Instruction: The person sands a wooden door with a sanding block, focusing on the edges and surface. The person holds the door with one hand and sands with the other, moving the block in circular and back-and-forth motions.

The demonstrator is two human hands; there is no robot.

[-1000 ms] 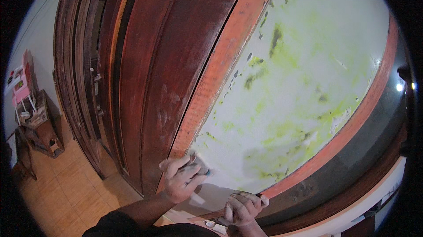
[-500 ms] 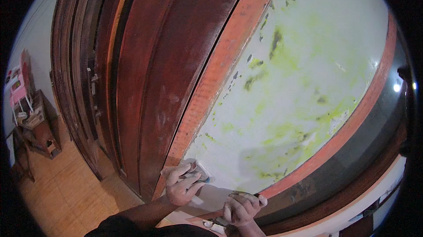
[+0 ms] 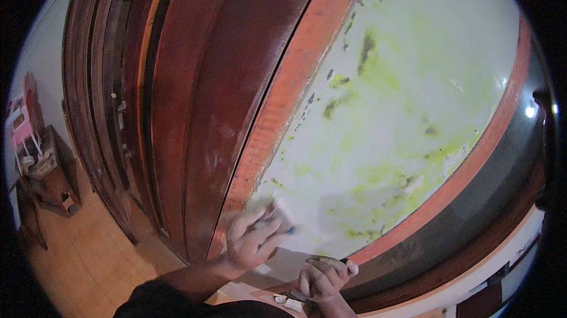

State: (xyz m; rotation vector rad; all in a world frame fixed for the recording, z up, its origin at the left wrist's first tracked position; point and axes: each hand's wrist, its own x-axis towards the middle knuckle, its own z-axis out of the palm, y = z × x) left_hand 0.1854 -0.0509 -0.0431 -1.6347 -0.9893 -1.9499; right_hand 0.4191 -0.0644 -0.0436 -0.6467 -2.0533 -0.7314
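My left hand (image 3: 251,238) presses against the lower left part of a white wall panel (image 3: 407,117), which has yellow-green smears and dark chipped patches. Its fingers close round a small pale pad (image 3: 282,214) with a blue spot at one end; motion blurs it and its exact kind does not show. Lower and to the right, my right hand (image 3: 322,279) is curled into a fist by the panel's bottom corner. A dark edge shows between its fingers and thumb, but what it grips is mostly hidden. An orange-red wooden strip (image 3: 286,90) borders the panel on the left.
Dark red wooden door panels (image 3: 218,99) rise at the left. A curved orange-red strip (image 3: 472,170) and a dark band (image 3: 466,223) run along the right. Small white objects (image 3: 289,303) lie below my hands. A wooden stand (image 3: 56,185) and pink item (image 3: 23,123) are on the far left.
My left hand, with the pale pad, has moved slightly right and up across the panel. My right hand stays in place. The view has shifted a little.
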